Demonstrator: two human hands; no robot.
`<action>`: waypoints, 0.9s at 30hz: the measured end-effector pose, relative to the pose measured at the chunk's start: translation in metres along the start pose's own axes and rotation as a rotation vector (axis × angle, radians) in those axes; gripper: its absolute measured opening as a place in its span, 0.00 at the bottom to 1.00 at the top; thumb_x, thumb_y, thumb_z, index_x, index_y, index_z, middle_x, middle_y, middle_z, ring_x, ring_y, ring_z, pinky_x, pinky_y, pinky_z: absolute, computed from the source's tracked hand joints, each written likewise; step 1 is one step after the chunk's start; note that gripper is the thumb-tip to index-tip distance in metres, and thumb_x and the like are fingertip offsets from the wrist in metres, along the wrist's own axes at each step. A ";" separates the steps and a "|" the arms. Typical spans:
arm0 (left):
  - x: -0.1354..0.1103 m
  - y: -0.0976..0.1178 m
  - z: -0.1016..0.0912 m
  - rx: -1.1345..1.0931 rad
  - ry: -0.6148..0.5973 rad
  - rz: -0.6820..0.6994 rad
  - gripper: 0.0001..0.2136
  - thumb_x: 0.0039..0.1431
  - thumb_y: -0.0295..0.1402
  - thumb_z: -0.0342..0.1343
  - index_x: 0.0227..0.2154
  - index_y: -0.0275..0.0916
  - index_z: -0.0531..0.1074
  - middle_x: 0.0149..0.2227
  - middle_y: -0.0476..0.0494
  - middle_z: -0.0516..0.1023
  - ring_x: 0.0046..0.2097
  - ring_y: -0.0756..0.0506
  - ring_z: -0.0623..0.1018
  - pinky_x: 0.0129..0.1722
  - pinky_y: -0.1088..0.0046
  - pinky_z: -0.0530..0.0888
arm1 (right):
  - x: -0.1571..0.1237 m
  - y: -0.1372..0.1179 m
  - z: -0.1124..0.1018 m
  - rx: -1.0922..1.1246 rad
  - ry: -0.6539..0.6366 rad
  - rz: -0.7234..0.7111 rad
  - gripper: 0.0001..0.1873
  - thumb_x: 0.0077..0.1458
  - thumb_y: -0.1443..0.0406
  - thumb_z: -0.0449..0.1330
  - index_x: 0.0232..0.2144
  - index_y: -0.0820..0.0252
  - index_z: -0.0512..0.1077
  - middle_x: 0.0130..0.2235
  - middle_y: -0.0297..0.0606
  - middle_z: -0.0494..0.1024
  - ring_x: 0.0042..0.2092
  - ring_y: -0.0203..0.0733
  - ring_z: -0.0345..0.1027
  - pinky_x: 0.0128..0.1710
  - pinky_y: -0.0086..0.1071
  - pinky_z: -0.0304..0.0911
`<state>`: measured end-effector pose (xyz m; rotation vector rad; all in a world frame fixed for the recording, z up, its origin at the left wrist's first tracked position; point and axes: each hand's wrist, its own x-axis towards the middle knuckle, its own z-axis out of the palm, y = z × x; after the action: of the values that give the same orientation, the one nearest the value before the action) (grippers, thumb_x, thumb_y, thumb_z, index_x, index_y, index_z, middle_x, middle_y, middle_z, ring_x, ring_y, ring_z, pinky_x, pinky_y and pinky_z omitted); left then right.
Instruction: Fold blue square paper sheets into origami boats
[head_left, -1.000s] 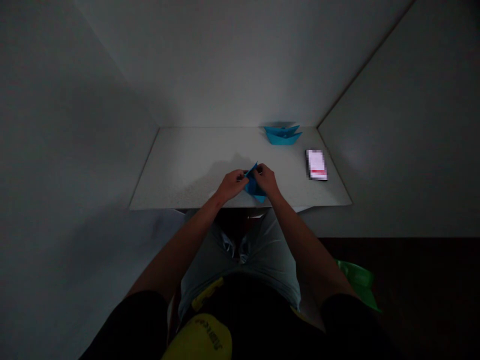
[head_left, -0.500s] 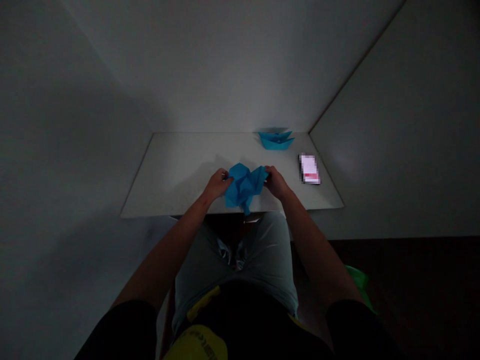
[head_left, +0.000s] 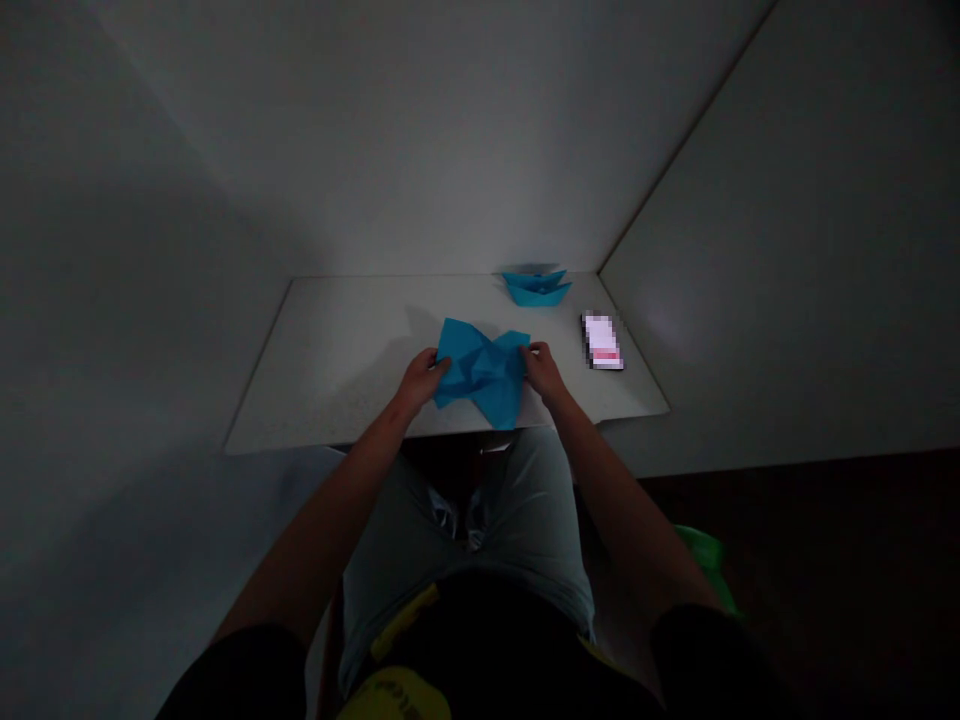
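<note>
A creased blue sheet of paper [head_left: 481, 372] is stretched out above the near part of the white table [head_left: 337, 360]. My left hand [head_left: 421, 378] pinches its left edge, fingers closed on it. My right hand [head_left: 541, 368] grips its right edge the same way. The paper's lower corner hangs down toward the table's front edge.
A folded blue paper boat [head_left: 535, 287] stands at the table's far right, against the wall. A phone with a lit screen [head_left: 602, 341] lies to the right of my hands. Walls close the table in at the back and right. Something green [head_left: 701, 555] lies on the dark floor.
The blue paper was a small folded piece held between both hands; my hands have drawn apart and it has opened into a wide creased sheet.
</note>
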<state>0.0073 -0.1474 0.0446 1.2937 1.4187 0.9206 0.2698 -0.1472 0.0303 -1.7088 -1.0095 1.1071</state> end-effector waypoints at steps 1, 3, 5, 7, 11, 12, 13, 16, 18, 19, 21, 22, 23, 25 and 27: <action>-0.001 0.000 0.001 -0.018 -0.009 0.000 0.06 0.62 0.36 0.58 0.38 0.41 0.74 0.41 0.41 0.84 0.43 0.42 0.82 0.46 0.65 0.78 | -0.004 0.001 0.002 -0.030 -0.003 -0.027 0.21 0.57 0.46 0.63 0.42 0.50 0.64 0.34 0.31 0.79 0.35 0.44 0.75 0.35 0.36 0.71; -0.003 0.000 0.003 -0.033 -0.008 0.011 0.06 0.64 0.37 0.57 0.39 0.41 0.74 0.42 0.41 0.84 0.43 0.42 0.82 0.45 0.66 0.78 | -0.012 0.004 0.005 -0.077 -0.027 -0.110 0.21 0.57 0.46 0.63 0.42 0.51 0.67 0.39 0.35 0.83 0.40 0.46 0.77 0.40 0.38 0.73; -0.006 -0.001 0.004 -0.016 0.028 0.023 0.06 0.66 0.37 0.56 0.39 0.41 0.74 0.43 0.41 0.84 0.44 0.42 0.81 0.47 0.66 0.77 | -0.019 0.006 0.009 -0.101 -0.026 -0.195 0.20 0.58 0.46 0.61 0.42 0.52 0.70 0.43 0.39 0.84 0.45 0.48 0.78 0.46 0.41 0.74; -0.008 -0.002 0.004 0.022 0.086 0.031 0.06 0.67 0.37 0.55 0.39 0.41 0.73 0.44 0.42 0.83 0.46 0.42 0.81 0.49 0.66 0.77 | -0.024 0.007 0.012 -0.111 0.004 -0.243 0.21 0.59 0.45 0.58 0.43 0.52 0.70 0.45 0.40 0.83 0.46 0.49 0.77 0.46 0.41 0.73; -0.012 -0.006 -0.001 0.091 0.173 0.051 0.05 0.69 0.36 0.54 0.40 0.42 0.72 0.44 0.43 0.82 0.48 0.42 0.79 0.53 0.65 0.75 | -0.029 0.005 0.015 -0.122 0.017 -0.249 0.26 0.58 0.39 0.54 0.44 0.50 0.68 0.38 0.36 0.81 0.38 0.48 0.75 0.38 0.37 0.70; -0.012 -0.007 -0.002 0.095 0.177 0.055 0.05 0.69 0.36 0.53 0.40 0.42 0.72 0.44 0.43 0.81 0.48 0.42 0.79 0.54 0.65 0.74 | -0.030 0.004 0.015 -0.114 0.006 -0.246 0.27 0.58 0.37 0.54 0.44 0.50 0.68 0.36 0.34 0.79 0.37 0.47 0.74 0.36 0.37 0.69; -0.012 -0.008 -0.003 0.092 0.176 0.055 0.05 0.70 0.36 0.53 0.41 0.42 0.72 0.44 0.43 0.81 0.49 0.42 0.79 0.53 0.66 0.74 | -0.030 0.003 0.014 -0.099 -0.010 -0.237 0.28 0.57 0.36 0.55 0.44 0.50 0.67 0.34 0.33 0.78 0.36 0.47 0.73 0.35 0.36 0.68; -0.013 -0.011 -0.007 0.061 0.159 0.045 0.07 0.71 0.38 0.53 0.42 0.42 0.73 0.44 0.43 0.81 0.48 0.42 0.79 0.53 0.67 0.74 | -0.030 0.001 0.012 -0.017 -0.054 -0.186 0.29 0.55 0.35 0.58 0.43 0.49 0.66 0.30 0.29 0.76 0.32 0.45 0.70 0.31 0.35 0.66; -0.013 -0.013 -0.009 0.031 0.154 0.029 0.08 0.71 0.40 0.53 0.42 0.41 0.73 0.43 0.44 0.81 0.48 0.42 0.79 0.52 0.67 0.75 | -0.031 0.000 0.010 0.053 -0.072 -0.155 0.30 0.54 0.35 0.61 0.42 0.49 0.66 0.28 0.28 0.75 0.31 0.45 0.70 0.30 0.34 0.65; -0.013 -0.013 -0.010 0.005 0.150 0.021 0.09 0.71 0.41 0.54 0.42 0.41 0.73 0.43 0.44 0.81 0.47 0.42 0.79 0.51 0.67 0.75 | -0.031 0.000 0.011 0.094 -0.078 -0.143 0.30 0.53 0.35 0.63 0.41 0.49 0.66 0.28 0.28 0.76 0.31 0.45 0.70 0.30 0.34 0.66; -0.012 -0.015 -0.008 -0.104 0.129 0.002 0.12 0.71 0.45 0.55 0.43 0.41 0.73 0.43 0.43 0.81 0.47 0.42 0.80 0.50 0.67 0.77 | -0.032 0.000 0.015 0.199 -0.089 -0.110 0.30 0.50 0.36 0.68 0.40 0.49 0.67 0.29 0.29 0.77 0.33 0.46 0.72 0.32 0.35 0.68; -0.012 -0.016 -0.005 -0.195 0.109 -0.017 0.14 0.70 0.47 0.57 0.44 0.41 0.73 0.43 0.43 0.82 0.46 0.42 0.80 0.49 0.66 0.78 | -0.033 -0.001 0.019 0.258 -0.093 -0.084 0.31 0.48 0.37 0.70 0.40 0.49 0.68 0.30 0.29 0.79 0.34 0.46 0.73 0.34 0.36 0.70; -0.011 -0.017 -0.002 -0.303 0.084 -0.044 0.17 0.69 0.50 0.59 0.46 0.41 0.73 0.43 0.43 0.82 0.45 0.42 0.81 0.48 0.66 0.79 | -0.033 -0.001 0.023 0.315 -0.100 -0.053 0.31 0.47 0.38 0.72 0.39 0.49 0.68 0.31 0.29 0.79 0.35 0.46 0.74 0.35 0.36 0.71; -0.009 -0.018 0.007 -0.522 0.026 -0.121 0.22 0.64 0.54 0.64 0.47 0.41 0.74 0.42 0.41 0.83 0.44 0.41 0.83 0.46 0.63 0.81 | -0.035 -0.002 0.034 0.403 -0.127 0.004 0.32 0.44 0.38 0.74 0.38 0.50 0.69 0.33 0.30 0.81 0.38 0.47 0.76 0.39 0.38 0.73; -0.007 -0.019 0.016 -0.664 -0.025 -0.193 0.26 0.57 0.56 0.70 0.47 0.41 0.75 0.41 0.40 0.84 0.44 0.38 0.85 0.47 0.60 0.82 | -0.035 -0.004 0.044 0.446 -0.174 0.030 0.32 0.44 0.38 0.75 0.38 0.50 0.71 0.34 0.32 0.82 0.39 0.48 0.77 0.42 0.40 0.74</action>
<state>0.0182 -0.1584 0.0240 0.6568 1.0576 1.1100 0.2182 -0.1687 0.0319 -1.2894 -0.7671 1.4000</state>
